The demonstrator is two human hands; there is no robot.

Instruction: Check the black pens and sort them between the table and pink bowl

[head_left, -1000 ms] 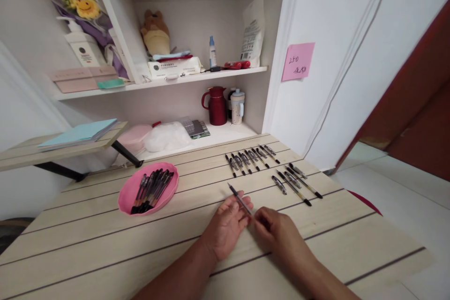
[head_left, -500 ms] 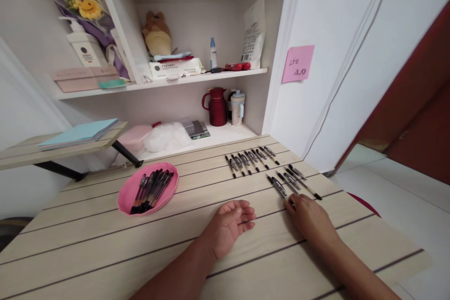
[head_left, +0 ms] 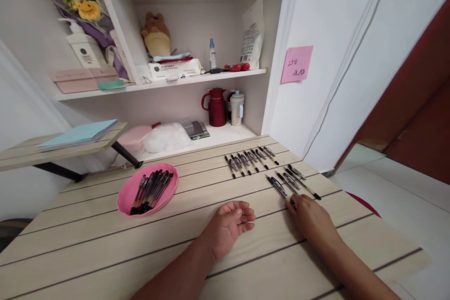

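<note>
My right hand (head_left: 309,215) is over the near row of pens, its fingers closed on the lower end of a black-tipped gel pen (head_left: 280,188) at the row's left. Beside that pen lie several more pens (head_left: 291,181) with caps off and lying between them. Palm turned sideways, my left hand (head_left: 232,225) rests on the table with fingers loosely curled and apart, holding nothing. Farther back is another row of pens (head_left: 251,161) and caps. A pink basket (head_left: 123,199) at the left holds a bundle of black pens (head_left: 152,190).
The slatted wooden table (head_left: 147,253) meets a white cabinet at the back. A small raised stand (head_left: 117,133) with blue paper is at the left. A red jug (head_left: 217,108) and a cup (head_left: 236,108) stand on the lower shelf. The table's right edge borders the floor.
Little differs. My right hand stays at the near row with its fingers on the pen, and my left hand keeps its place; the view has shifted very slightly.
</note>
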